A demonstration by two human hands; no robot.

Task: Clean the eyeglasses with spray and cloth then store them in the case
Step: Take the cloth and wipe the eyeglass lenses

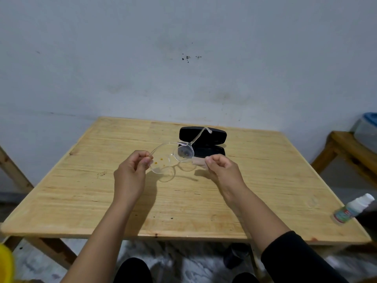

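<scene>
Clear-framed eyeglasses hang above the wooden table, with orange specks on one lens. My left hand pinches the frame at its left end. My right hand pinches a small pale cloth just beside the right lens. One temple arm sticks up and back over the open black case, which lies on the table behind the glasses. A small spray bottle with a white cap lies at the table's right edge.
A wooden bench stands to the right with a blue-lidded container on it. A grey wall rises behind the table. A yellow object shows at the lower left corner. My knees are under the near table edge.
</scene>
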